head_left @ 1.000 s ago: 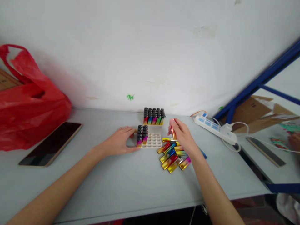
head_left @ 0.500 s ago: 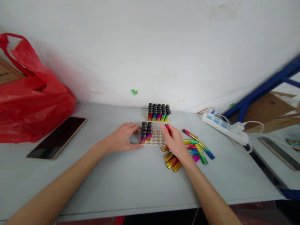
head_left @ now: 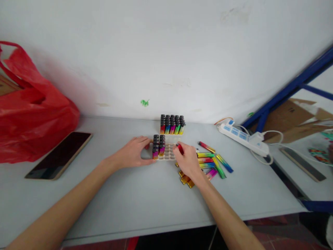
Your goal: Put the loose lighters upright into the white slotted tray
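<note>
My left hand [head_left: 134,152] holds the left end of a pale tray [head_left: 169,156] with rows of round-edged slots, thumb at the near corner and fingers at the far side. Two columns of purple lighters [head_left: 161,150] with black tops stand upright in the tray's left part, beside those fingers. My right hand [head_left: 189,160] is closed around a red lighter [head_left: 180,148] over the tray's right side; its lower end is hidden by the fingers. Under and right of that hand lies a loose pile of shiny lighters [head_left: 206,165] in gold, red, green, blue and purple.
Behind the tray stands a block of upright multicoloured lighters [head_left: 172,125] near the wall. A phone [head_left: 59,154] and a red plastic bag [head_left: 39,114] are at left. At right are a white power strip [head_left: 241,139] with cables and a blue metal frame [head_left: 288,85].
My right hand has come slightly nearer to me and left with the red lighter, lower over the tray. My left hand keeps its place on the tray. The whole view has shifted slightly.
</note>
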Action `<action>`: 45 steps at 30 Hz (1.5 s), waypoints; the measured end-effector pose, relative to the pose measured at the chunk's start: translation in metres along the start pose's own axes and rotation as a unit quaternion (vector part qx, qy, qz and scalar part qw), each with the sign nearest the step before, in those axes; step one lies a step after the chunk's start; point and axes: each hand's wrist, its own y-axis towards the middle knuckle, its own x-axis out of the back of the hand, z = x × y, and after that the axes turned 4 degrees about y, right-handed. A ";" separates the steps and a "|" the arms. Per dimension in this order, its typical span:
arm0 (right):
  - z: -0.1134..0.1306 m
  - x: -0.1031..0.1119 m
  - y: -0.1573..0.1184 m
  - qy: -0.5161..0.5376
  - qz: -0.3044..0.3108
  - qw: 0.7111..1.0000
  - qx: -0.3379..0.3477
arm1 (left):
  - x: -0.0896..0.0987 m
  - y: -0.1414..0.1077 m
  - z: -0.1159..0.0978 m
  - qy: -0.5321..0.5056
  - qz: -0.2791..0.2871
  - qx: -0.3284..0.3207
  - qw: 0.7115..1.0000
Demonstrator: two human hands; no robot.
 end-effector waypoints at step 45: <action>-0.001 -0.009 -0.006 -0.211 0.102 0.955 0.180 | -0.003 -0.001 0.000 0.007 -0.014 -0.023 1.000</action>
